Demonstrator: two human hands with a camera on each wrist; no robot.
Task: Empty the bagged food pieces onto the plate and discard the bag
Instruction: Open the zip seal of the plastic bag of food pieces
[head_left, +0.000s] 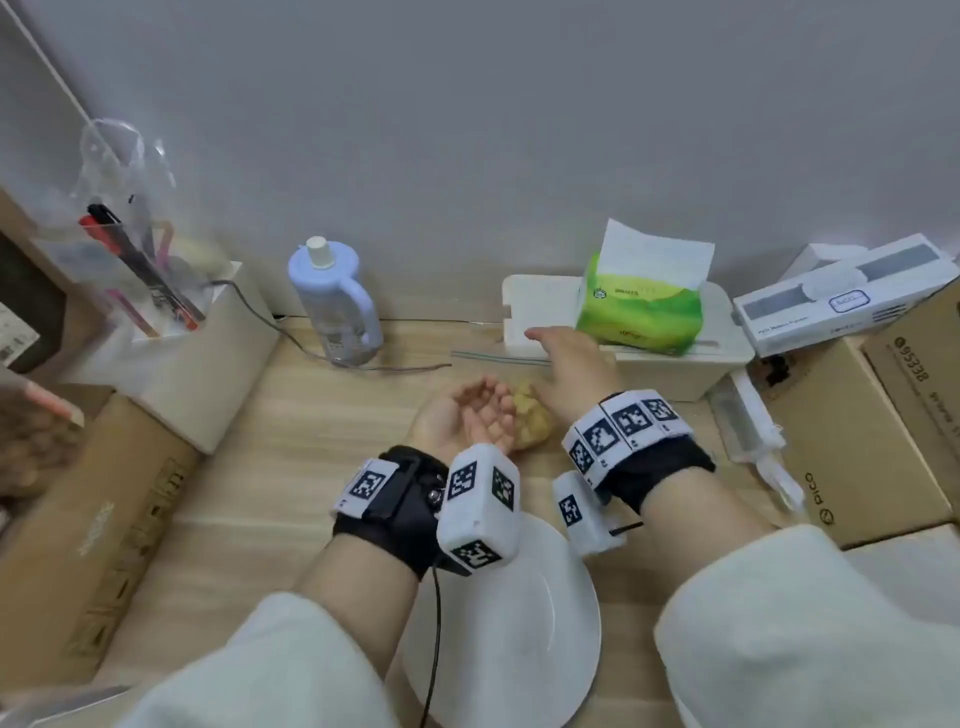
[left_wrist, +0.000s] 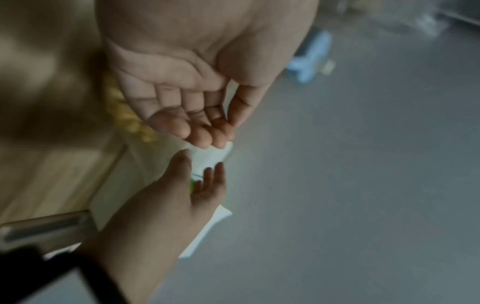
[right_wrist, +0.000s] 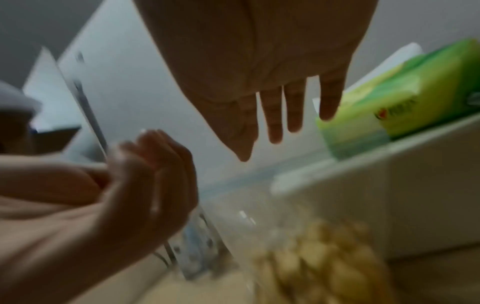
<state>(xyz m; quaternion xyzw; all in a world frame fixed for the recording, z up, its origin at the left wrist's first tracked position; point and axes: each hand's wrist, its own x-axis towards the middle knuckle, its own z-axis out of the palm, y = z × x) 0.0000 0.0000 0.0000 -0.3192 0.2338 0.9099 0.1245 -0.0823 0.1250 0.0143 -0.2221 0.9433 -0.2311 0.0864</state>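
Note:
A clear bag of pale yellow food pieces (head_left: 532, 421) lies on the wooden table between my hands, blurred in the right wrist view (right_wrist: 314, 259). My left hand (head_left: 475, 410) is palm up just left of the bag with its fingers loosely curved, and it holds nothing (left_wrist: 197, 123). My right hand (head_left: 563, 361) hovers over the bag's far right side with straight spread fingers (right_wrist: 275, 123) and holds nothing. A white plate (head_left: 524, 639) sits near me, partly under my wrists, with nothing on the part that shows.
A green tissue pack (head_left: 644, 306) lies on a white box (head_left: 691, 369) just behind the right hand. A pale blue bottle (head_left: 332, 301) stands at the back centre. Cardboard boxes (head_left: 852, 441) flank the right, another (head_left: 104, 545) the left, below a pen holder (head_left: 156, 291).

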